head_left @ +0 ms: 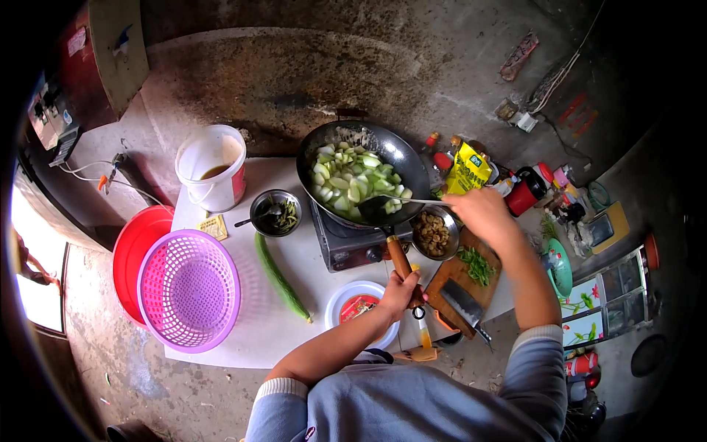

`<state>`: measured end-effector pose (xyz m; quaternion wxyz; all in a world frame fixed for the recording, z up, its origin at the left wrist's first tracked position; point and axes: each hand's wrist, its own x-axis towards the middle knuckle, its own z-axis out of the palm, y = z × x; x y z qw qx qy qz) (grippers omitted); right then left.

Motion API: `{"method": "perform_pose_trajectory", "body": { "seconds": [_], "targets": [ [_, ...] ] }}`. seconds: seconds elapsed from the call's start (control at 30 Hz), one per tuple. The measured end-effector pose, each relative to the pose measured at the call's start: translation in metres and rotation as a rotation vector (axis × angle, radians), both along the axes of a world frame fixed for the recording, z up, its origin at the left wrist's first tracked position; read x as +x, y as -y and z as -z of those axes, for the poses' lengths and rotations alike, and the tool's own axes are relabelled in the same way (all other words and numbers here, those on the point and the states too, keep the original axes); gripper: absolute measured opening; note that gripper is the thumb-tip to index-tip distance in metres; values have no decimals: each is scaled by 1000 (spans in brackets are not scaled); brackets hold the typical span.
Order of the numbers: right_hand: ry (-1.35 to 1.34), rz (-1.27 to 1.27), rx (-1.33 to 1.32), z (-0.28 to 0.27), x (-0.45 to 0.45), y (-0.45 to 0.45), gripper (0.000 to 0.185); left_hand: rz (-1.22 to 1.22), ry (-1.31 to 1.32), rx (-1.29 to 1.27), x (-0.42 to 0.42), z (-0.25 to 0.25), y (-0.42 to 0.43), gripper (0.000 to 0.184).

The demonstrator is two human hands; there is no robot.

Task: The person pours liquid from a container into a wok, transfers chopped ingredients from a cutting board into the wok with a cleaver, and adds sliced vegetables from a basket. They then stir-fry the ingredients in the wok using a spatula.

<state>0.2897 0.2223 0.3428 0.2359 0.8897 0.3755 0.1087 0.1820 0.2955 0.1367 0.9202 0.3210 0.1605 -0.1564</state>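
My left hand [403, 292] is wrapped round the wooden handle [398, 258] of a black wok [407, 157], which sits on a gas stove [340, 241]. Pale green sliced vegetable pieces [352, 177] fill the middle of the wok. Over the wok's right rim, my right hand [475, 208] grips the metal handle of a wok spatula [377, 209]. Its dark head rests among the pieces at the near side of the wok. Close below the right hand is a metal bowl of brown cooked pieces [433, 234].
A cutting board [442, 286] holds chopped greens [477, 267] and a cleaver [462, 300]. Left of the stove are a long green gourd [280, 278], a small metal bowl [275, 213], a white bucket [211, 168] and a purple basket [189, 291]. A yellow bag [468, 171] stands behind right.
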Motion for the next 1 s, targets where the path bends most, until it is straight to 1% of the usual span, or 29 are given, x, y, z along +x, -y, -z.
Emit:
{"method": "perform_pose_trajectory", "body": {
  "seconds": [0.03, 0.1, 0.13, 0.2, 0.27, 0.33, 0.37, 0.43, 0.47, 0.5, 0.57, 0.63, 0.67, 0.77, 0.83, 0.87, 0.9, 0.97, 1.0],
  "targets": [
    [1, 0, 0, 14, 9, 3, 10, 0, 1, 0, -1, 0, 1, 30],
    [-10, 6, 21, 22, 20, 3, 15, 9, -7, 2, 0, 0, -1, 31],
    [20, -26, 31, 13, 23, 12, 17, 1, 0, 3, 2, 1, -2, 31],
    [39, 32, 62, -22, 9, 4, 16, 2, 13, -24, 1, 5, 1, 32],
    [63, 59, 81, -30, 12, -6, 16, 3, 18, -25, 1, 4, 0, 32],
    [121, 47, 186, -16, 34, -22, 19, 6, 25, -21, 0, 3, -1, 32],
    [134, -4, 255, 5, 53, -29, 19, 9, 27, -27, 0, 3, -1, 32],
    [57, 99, 278, 41, 82, -54, 22, 4, 34, -32, 0, 3, -1, 32],
    [25, 98, 353, 61, 94, -63, 23, -5, 35, -38, 1, 4, 0, 32],
    [-12, 200, 335, 59, 82, -81, 22, -12, 32, -42, 0, 4, 0, 31],
    [-39, 210, 333, 84, 93, -89, 26, -12, 32, -40, 0, 5, 0, 32],
    [-82, 205, 297, 91, 99, -77, 26, 10, 56, -59, 1, 10, 0, 33],
    [-125, 202, 252, 92, 99, -68, 26, 9, 36, -56, -1, 4, -2, 33],
    [-246, 84, 309, 44, 83, -45, 15, 13, 46, -56, 0, 6, -1, 34],
    [-261, 106, 202, 12, 79, -48, 15, 10, 39, -53, 0, 5, -1, 33],
    [-191, 30, 226, 17, 87, -47, 15, 7, 31, -50, 1, 5, -1, 33],
    [-190, 33, 231, 30, 95, -50, 15, 10, 32, -45, 1, 5, -1, 33],
    [-41, 173, 249, 59, 104, -68, 17, 12, 42, -43, 1, 5, 0, 31],
    [-37, 219, 323, 67, 101, -76, 20, 13, 39, -40, 0, 3, 0, 31]
  ]
}}
